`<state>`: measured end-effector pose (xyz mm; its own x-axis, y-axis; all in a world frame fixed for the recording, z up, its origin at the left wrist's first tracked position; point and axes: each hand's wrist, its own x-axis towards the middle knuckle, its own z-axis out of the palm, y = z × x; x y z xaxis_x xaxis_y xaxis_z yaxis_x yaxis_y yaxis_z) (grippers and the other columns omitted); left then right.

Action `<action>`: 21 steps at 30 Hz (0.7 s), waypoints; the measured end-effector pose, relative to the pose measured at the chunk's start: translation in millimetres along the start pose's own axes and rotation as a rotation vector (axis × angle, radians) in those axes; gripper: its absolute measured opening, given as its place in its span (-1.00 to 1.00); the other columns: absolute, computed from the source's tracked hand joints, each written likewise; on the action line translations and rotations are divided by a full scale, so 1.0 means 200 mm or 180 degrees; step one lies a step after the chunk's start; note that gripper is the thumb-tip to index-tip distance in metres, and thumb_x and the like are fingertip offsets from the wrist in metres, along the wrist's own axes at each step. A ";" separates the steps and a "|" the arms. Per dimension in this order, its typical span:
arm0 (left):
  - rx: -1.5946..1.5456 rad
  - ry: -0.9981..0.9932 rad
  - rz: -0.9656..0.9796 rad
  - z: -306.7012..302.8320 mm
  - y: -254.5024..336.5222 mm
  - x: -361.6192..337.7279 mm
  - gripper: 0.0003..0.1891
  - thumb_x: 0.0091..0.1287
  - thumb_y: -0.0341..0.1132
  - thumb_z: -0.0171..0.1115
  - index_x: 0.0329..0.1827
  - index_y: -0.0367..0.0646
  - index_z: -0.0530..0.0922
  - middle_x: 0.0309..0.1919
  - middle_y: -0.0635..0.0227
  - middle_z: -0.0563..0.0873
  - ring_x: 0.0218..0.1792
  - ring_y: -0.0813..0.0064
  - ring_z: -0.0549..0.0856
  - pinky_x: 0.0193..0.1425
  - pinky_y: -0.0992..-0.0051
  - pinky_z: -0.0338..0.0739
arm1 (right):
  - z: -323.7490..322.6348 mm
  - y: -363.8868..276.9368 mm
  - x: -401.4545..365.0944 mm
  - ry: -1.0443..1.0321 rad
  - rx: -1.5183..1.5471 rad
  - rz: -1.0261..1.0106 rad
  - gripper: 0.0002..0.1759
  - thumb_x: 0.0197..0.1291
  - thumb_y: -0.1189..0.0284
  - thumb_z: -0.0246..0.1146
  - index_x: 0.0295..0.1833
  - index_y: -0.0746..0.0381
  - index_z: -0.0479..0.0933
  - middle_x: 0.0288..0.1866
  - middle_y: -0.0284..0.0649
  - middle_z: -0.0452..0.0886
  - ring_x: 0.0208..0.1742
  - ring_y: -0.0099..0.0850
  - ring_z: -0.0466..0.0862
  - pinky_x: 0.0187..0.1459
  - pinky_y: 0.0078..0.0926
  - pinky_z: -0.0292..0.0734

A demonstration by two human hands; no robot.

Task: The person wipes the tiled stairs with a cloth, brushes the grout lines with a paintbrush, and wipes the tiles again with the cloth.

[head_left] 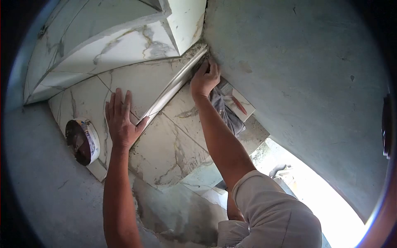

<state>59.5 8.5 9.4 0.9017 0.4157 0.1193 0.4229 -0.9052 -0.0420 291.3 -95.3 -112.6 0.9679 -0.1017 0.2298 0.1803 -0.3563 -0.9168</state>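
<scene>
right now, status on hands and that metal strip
Left hand flat on tile, thumb against the metal strip low down. Right hand at its upper end by the wall, grip unclear. Tape roll, grey cloth off to the sides.

White tiles [165,144] with grey-brown veining, silvery trim strip [173,84], dark grey cloth [225,111], grey wall [297,82]

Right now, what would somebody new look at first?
The long shiny metal strip lying slantwise across the marbled tiles stands out first. The right hand is at its upper end by the grey wall; the left hand lies flat on a tile, thumb at its lower end. A roll of tape sits at the left.
</scene>
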 end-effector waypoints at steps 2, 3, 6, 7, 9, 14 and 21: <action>-0.0071 0.0026 0.0013 -0.01 0.00 0.00 0.00 0.04 0.15 0.42 0.51 -0.09 0.19 0.47 -0.04 0.22 0.46 -0.03 0.24 0.47 -0.07 0.10 | 0.04 0.20 -0.07 -0.0803 -0.0668 0.1297 -0.78 0.22 0.50 0.20 -0.09 0.37 0.65 -0.15 0.10 0.65 -0.12 0.03 0.66 -0.06 -0.18 0.53; -0.0065 0.0049 0.0004 -0.01 0.00 0.01 0.00 0.04 0.15 0.42 0.51 -0.09 0.19 0.47 -0.04 0.22 0.46 -0.03 0.24 0.47 -0.07 0.10 | 0.03 0.19 -0.05 -0.0804 -0.0653 0.1277 -0.78 0.22 0.50 0.20 -0.09 0.37 0.65 -0.15 0.10 0.65 -0.12 0.03 0.66 -0.06 -0.18 0.53; -0.0118 -0.0054 -0.0124 0.00 0.00 -0.01 -0.02 0.01 0.07 0.44 0.51 -0.02 0.21 0.48 0.03 0.22 0.46 0.02 0.25 0.49 -0.05 0.10 | 0.02 0.17 -0.02 -0.0133 -0.0093 0.0571 -0.75 0.28 0.41 0.15 -0.21 0.37 0.65 -0.28 0.04 0.68 -0.23 -0.03 0.67 -0.14 -0.11 0.52; -0.0171 0.0024 -0.0051 0.01 0.00 0.00 -0.01 0.02 0.09 0.44 0.51 -0.05 0.20 0.48 0.00 0.21 0.46 -0.01 0.24 0.48 -0.06 0.10 | 0.03 0.15 -0.02 -0.0190 -0.0114 0.0583 -0.75 0.28 0.41 0.15 -0.21 0.37 0.65 -0.28 0.04 0.68 -0.23 -0.03 0.67 -0.14 -0.11 0.52; -0.0182 0.0064 -0.0046 0.00 -0.01 -0.01 0.00 0.03 0.12 0.44 0.52 -0.08 0.19 0.47 -0.03 0.21 0.46 -0.05 0.23 0.47 -0.07 0.11 | 0.08 0.12 -0.05 0.0294 -0.0051 0.0393 -0.76 0.29 0.42 0.13 -0.15 0.38 0.61 -0.21 0.07 0.66 -0.20 -0.03 0.66 -0.12 -0.12 0.50; -0.0223 0.0077 -0.0085 0.00 -0.01 0.00 -0.03 0.04 0.11 0.43 0.51 -0.06 0.22 0.47 0.00 0.23 0.47 -0.03 0.23 0.49 -0.06 0.09 | 0.11 0.21 -0.22 -0.0545 -0.0799 0.0731 -0.65 0.20 0.53 0.12 0.10 0.37 0.54 0.14 0.22 0.51 0.16 0.11 0.52 0.17 -0.06 0.41; -0.0218 0.0040 -0.0329 0.00 0.00 -0.01 -0.02 0.01 0.11 0.44 0.51 0.00 0.23 0.49 0.09 0.24 0.48 0.04 0.21 0.51 -0.01 0.06 | -0.24 0.13 -0.97 -0.2882 -0.0174 -0.1007 -0.87 0.17 0.49 0.17 -0.22 0.23 0.61 -0.17 -0.06 0.63 -0.06 -0.09 0.61 0.02 -0.15 0.49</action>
<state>57.5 7.3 9.5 0.8522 0.5064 0.1318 0.5060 -0.8617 0.0390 100.6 -129.3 -165.5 0.6480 0.7545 0.1038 0.4702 -0.2892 -0.8338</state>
